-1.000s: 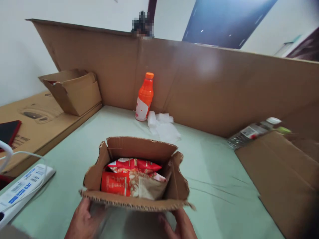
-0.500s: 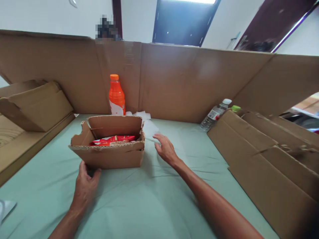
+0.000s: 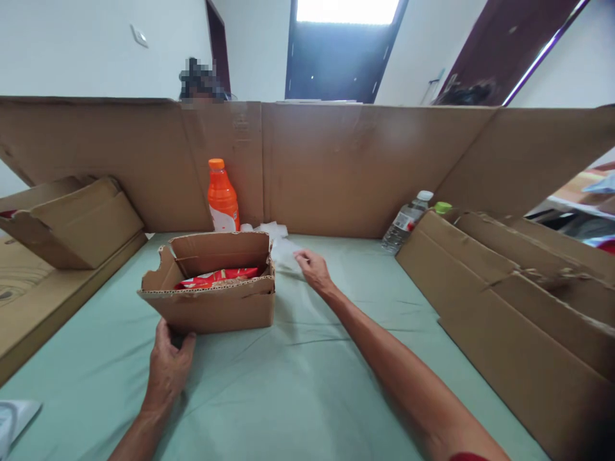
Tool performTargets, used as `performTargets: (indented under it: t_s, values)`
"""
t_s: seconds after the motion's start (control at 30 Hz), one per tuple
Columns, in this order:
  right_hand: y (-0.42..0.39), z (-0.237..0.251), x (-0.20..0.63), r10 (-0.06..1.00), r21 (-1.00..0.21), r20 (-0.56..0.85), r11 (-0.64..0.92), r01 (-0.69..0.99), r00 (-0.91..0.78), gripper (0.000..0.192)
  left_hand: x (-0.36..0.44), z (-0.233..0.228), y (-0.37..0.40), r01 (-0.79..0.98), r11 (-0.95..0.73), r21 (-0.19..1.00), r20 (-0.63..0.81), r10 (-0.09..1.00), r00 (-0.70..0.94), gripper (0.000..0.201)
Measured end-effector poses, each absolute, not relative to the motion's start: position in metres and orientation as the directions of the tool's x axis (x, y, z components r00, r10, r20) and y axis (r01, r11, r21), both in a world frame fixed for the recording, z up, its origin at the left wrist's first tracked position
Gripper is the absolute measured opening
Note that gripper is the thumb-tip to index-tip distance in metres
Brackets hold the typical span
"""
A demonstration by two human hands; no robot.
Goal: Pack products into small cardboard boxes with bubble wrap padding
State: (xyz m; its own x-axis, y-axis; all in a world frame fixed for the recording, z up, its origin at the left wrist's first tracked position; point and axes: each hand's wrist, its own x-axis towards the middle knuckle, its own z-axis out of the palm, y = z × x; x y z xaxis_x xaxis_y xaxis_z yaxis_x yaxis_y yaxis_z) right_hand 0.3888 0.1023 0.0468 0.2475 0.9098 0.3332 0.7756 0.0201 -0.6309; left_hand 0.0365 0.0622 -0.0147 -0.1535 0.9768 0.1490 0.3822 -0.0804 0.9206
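Tall cardboard wall (image 3: 365, 166) spans the back of a table under a pale green sheet (image 3: 298, 397). Flattened cardboard stack (image 3: 519, 301) on the right; another folded carton (image 3: 72, 221) on the left, resting on a larger flat box.

Open cardboard box (image 3: 211, 301) sits centre-left on the sheet, flaps up, top edges torn. Red snack packets (image 3: 216, 278) inside, only the tops showing over the near wall.

Left hand (image 3: 168, 368) at the box's near bottom-left corner, thumb and fingers spread and touching the base (contact, not a wrap-around grip). Right hand (image 3: 312, 269) reaches out just right of the box, apart from it, fingers loosely curled and slightly apart, holding nothing. Fingertips at the edge of a crumpled white plastic wrap (image 3: 281, 246); looks like touching, but the wrap is pale and blurred there, so can't confirm.

Orange drink bottle (image 3: 223, 198) upright against the wall, behind the box. Clear water bottle (image 3: 406, 223) leans between wall and right stack, a green cap (image 3: 442, 207) just beside it.
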Motion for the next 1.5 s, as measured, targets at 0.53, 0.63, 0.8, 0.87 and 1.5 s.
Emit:
performTargets:
  t_s: [0.53,0.63,0.8,0.87,1.5]
  values:
    - [-0.146,0.075,0.344,0.98,-0.949,-0.088,-0.029,0.314,-0.176,0.027,0.031,0.027,-0.048,0.492,-0.539,0.684,0.461,0.842,0.281,0.071]
    - [-0.159,0.064,0.332,0.969,-0.966,-0.134,-0.082,0.244,-0.206,0.03,0.042,0.026,-0.089,0.383,-0.612,0.692,0.353,0.75,0.56,0.08]
    - [-0.177,0.043,0.326,0.976,-0.973,-0.159,-0.129,0.194,-0.151,0.033,0.07,0.022,-0.112,0.293,-0.563,0.773,0.224,0.673,0.705,0.081]
    - [-0.184,0.04,0.328,0.975,-0.973,-0.177,-0.152,0.174,-0.136,0.035,0.08,0.022,-0.113,0.293,-0.532,0.795,0.19,0.676,0.712,0.065]
    - [-0.156,0.027,0.386,0.798,-0.989,-0.15,-0.133,-0.071,0.584,0.04,0.105,0.003,-0.117,0.321,-0.529,0.786,0.267,0.757,0.597,0.018]
